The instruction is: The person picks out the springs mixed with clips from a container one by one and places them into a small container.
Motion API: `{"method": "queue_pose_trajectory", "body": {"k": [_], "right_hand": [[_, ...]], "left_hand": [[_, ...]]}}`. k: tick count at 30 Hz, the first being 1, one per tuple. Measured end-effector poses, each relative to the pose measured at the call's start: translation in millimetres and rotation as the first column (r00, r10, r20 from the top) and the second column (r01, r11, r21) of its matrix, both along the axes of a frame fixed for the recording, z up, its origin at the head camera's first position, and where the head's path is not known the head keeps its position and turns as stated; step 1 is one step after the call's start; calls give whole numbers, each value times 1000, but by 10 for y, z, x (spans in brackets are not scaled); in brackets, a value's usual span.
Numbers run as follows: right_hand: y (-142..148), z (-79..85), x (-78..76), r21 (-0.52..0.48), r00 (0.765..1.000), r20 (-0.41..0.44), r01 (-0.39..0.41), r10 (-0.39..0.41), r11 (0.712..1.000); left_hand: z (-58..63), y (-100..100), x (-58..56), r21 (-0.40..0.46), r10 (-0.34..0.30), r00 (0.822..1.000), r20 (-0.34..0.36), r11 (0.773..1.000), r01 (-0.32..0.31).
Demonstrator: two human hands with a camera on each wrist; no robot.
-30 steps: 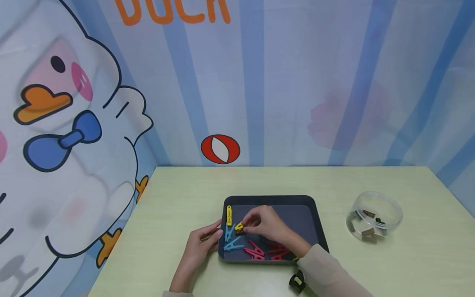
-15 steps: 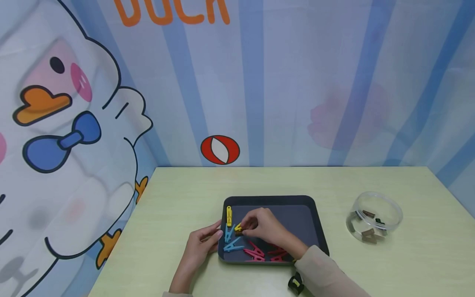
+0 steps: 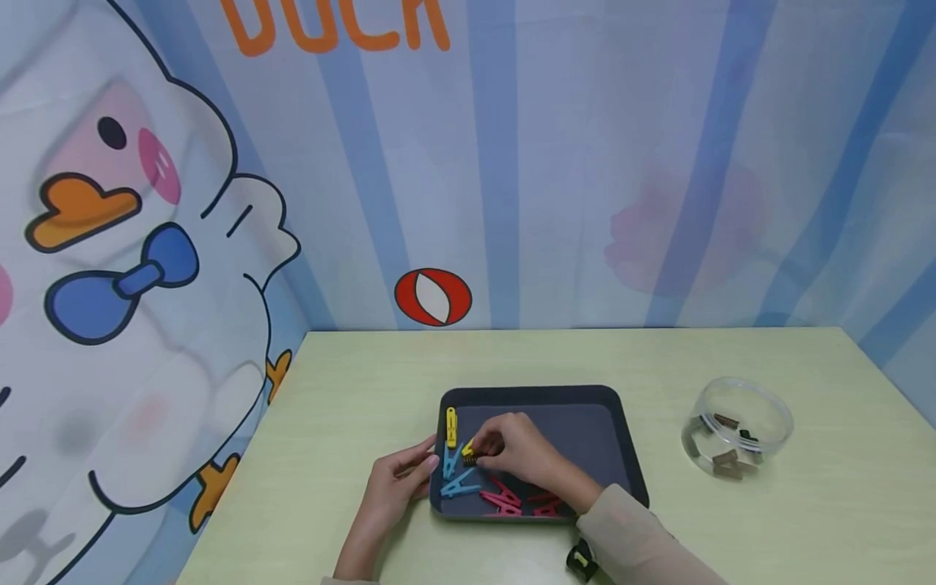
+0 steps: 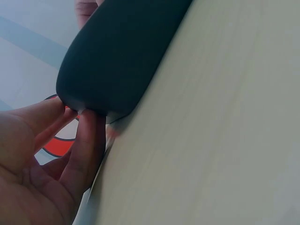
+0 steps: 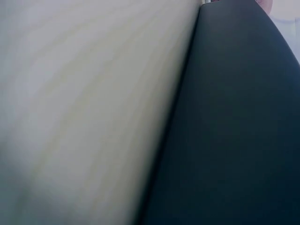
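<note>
My left hand holds the dark grey tray by its left side, thumb at the rim. In the left wrist view its fingers meet the tray's corner from below. Inside the tray, my right hand pinches a small yellow clothespin between thumb and fingertips, which partly hide it. Right beneath it shows a dark ridged piece. Two blue clothespins lie just left of it, with another yellow clothespin behind them. Several red clothespins lie along the near side, partly under my right forearm.
A round clear container with several small brown and dark pieces stands on the pale table to the right. A small black object shows beside my right sleeve. A printed cloth hangs behind the table.
My right hand has come slightly nearer and lower, covering more of the yellow clothespin. My left hand and the tray stay in place.
</note>
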State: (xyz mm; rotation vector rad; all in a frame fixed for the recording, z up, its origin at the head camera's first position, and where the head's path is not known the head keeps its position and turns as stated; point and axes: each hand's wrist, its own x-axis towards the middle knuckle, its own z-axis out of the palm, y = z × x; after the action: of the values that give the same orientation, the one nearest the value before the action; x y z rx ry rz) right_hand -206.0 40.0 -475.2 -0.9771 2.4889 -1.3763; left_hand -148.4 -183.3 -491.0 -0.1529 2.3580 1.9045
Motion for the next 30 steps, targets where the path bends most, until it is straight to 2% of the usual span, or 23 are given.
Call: {"method": "queue_pose_trajectory", "body": {"k": [8,21,30], "right_hand": [[-19,8,7,10,1000,-19,-1,1,1000],[-45,-18,4,92,998,-58,10,-5,996],[-65,-28,-6,96,998,-64,9,-2,995]], "left_hand": [[-55,-9,-26,6,-9,1000,-4,1000,9],[-47,-6,-17,15,-11,1000,-9,1000,11],[-35,-10,-20,-7,-5,1000,-6,1000,5]]}}
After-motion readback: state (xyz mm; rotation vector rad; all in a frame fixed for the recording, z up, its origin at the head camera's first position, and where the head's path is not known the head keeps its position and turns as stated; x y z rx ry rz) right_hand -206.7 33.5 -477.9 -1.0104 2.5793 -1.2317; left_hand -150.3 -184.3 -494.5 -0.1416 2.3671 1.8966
